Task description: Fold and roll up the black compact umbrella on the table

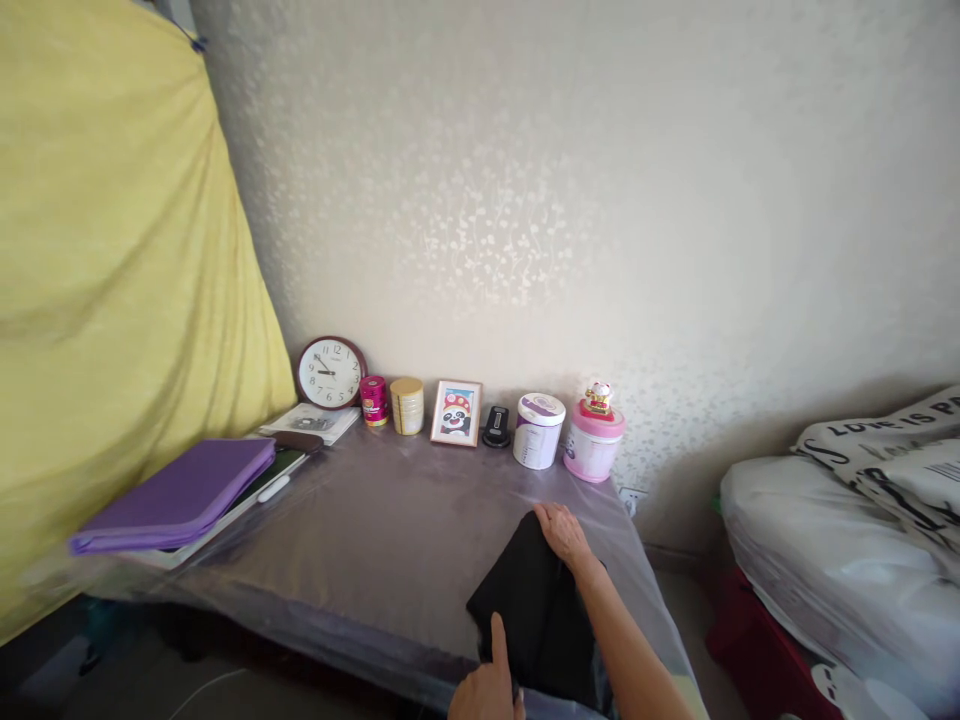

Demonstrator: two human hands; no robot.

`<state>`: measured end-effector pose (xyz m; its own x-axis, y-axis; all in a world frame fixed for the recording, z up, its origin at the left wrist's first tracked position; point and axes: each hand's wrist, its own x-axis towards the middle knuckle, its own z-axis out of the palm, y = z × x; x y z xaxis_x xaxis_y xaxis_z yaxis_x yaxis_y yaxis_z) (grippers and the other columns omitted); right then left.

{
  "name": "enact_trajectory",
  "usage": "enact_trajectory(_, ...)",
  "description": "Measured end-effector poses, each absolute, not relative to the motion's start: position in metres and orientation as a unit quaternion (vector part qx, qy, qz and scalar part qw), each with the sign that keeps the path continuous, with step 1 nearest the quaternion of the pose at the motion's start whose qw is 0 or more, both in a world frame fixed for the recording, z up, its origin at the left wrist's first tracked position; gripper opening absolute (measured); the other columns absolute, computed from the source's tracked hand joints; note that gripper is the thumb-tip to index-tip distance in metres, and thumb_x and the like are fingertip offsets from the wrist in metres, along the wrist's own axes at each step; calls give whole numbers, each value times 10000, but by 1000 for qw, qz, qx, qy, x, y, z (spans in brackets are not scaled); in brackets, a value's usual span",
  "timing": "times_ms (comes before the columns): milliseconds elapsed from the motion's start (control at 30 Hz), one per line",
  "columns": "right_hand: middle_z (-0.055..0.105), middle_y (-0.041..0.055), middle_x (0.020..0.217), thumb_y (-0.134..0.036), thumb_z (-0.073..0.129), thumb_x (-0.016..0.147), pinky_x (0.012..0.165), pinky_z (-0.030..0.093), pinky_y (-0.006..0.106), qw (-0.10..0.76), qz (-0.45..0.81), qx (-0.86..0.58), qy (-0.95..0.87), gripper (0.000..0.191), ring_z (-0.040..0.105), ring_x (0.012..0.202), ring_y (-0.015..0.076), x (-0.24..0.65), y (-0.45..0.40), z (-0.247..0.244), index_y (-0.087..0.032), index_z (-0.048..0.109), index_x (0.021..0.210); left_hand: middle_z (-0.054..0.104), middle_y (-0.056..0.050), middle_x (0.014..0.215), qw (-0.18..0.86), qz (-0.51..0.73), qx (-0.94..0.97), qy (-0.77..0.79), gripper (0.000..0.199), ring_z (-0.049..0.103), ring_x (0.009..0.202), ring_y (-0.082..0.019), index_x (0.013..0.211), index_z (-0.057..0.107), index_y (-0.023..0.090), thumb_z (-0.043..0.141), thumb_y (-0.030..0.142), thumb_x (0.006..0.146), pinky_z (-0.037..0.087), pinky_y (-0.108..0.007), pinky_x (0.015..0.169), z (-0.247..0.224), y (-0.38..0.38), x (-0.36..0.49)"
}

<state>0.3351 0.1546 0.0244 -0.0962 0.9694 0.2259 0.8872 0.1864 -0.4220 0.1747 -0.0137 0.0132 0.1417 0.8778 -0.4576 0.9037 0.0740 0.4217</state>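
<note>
A folded black cloth lies at the right front part of the covered table. My right hand rests on its upper right corner, fingers laid out flat over the edge. At the cloth's lower left, my left hand has its index finger stretched out over the dark fabric. The other fingers of that hand are curled, and what lies beneath them is partly hidden at the frame's bottom edge.
Along the wall stand a clock, a pink can, a yellow-lidded jar, a panda picture frame, a white tub and a pink-lidded tub. A purple folder lies left.
</note>
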Motion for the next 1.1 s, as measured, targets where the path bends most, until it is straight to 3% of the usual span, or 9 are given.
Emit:
enact_trajectory(133, 619, 133, 1048, -284, 304, 845, 848, 383, 334, 269, 64, -710, -648, 357, 558, 979, 226, 372, 130, 25, -156, 602, 993, 611, -167, 1013, 316, 1, 696, 644, 715, 574, 926, -270, 1362, -11, 53, 403, 210, 801, 424, -372, 786, 12, -18, 173)
enact_trajectory(233, 646, 116, 977, -347, 345, 801, 788, 416, 306, 310, 75, -764, -561, 357, 587, 925, 227, 405, 96, 16, -167, 617, 948, 606, -159, 1014, 294, 20, 709, 641, 689, 570, 920, -244, 1365, 2, 53, 386, 227, 819, 413, -326, 780, 12, -23, 172)
enact_trajectory(500, 647, 45, 727, -491, 384, 730, 491, 463, 228, 366, 324, -736, -467, 399, 628, 636, 165, 412, 28, -8, -190, 591, 890, 605, -149, 1011, 275, 37, 712, 645, 663, 562, 919, -227, 1367, 35, 40, 361, 257, 832, 402, -308, 775, 15, -28, 171)
enact_trajectory(633, 633, 40, 692, -520, 375, 735, 489, 468, 256, 358, 311, -739, -479, 437, 615, 579, 173, 400, 17, -6, -185, 573, 934, 605, -149, 1008, 267, 43, 716, 644, 660, 562, 921, -224, 1367, 47, 36, 355, 270, 832, 400, -304, 779, 13, -28, 170)
enact_trajectory(800, 660, 94, 842, -482, 424, 716, 634, 467, 277, 334, 168, -766, -522, 379, 626, 757, 210, 402, 16, -9, -181, 598, 865, 609, -139, 996, 267, 51, 715, 644, 666, 567, 912, -210, 1369, 29, 44, 346, 285, 835, 399, -286, 763, 8, -28, 170)
enact_trajectory(967, 663, 58, 741, -521, 381, 735, 479, 443, 255, 335, 271, -755, -494, 425, 597, 533, 167, 402, 17, -4, -184, 603, 868, 598, -146, 1029, 296, 53, 708, 639, 661, 559, 955, -210, 1369, 44, 47, 350, 284, 834, 394, -264, 760, 16, -27, 166)
enact_trajectory(1100, 652, 61, 707, -556, 390, 708, 446, 413, 246, 349, 261, -754, -492, 468, 595, 575, 184, 399, 19, 4, -168, 626, 821, 599, -149, 1028, 309, 56, 704, 637, 661, 558, 975, -215, 1370, 51, 50, 354, 283, 831, 397, -261, 754, 18, -26, 165)
